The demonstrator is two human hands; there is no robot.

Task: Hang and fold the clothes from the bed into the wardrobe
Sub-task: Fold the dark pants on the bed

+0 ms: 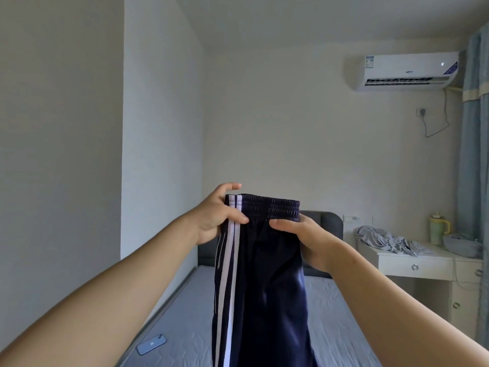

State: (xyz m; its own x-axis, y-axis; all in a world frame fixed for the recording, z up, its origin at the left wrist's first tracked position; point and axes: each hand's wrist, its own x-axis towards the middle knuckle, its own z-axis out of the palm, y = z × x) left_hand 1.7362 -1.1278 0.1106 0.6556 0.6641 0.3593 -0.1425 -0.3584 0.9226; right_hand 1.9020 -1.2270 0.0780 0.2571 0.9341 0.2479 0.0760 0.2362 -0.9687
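Dark navy track trousers [267, 282] with white side stripes hang in front of me above the bed [341, 319]. My left hand [215, 215] grips the striped left end of the elastic waistband, thumb in front. My right hand [304, 241] holds the waistband's right end, thumb pressed on the front. The trouser legs drop out of the bottom of the view. The wardrobe is not in view.
A blue phone [151, 344] lies on the bed at the lower left. A white desk [423, 263] at the right carries crumpled grey clothes [391, 241] and a green cup [438, 229]. A dark headboard [328, 221] stands behind; curtains [476, 154] hang at far right.
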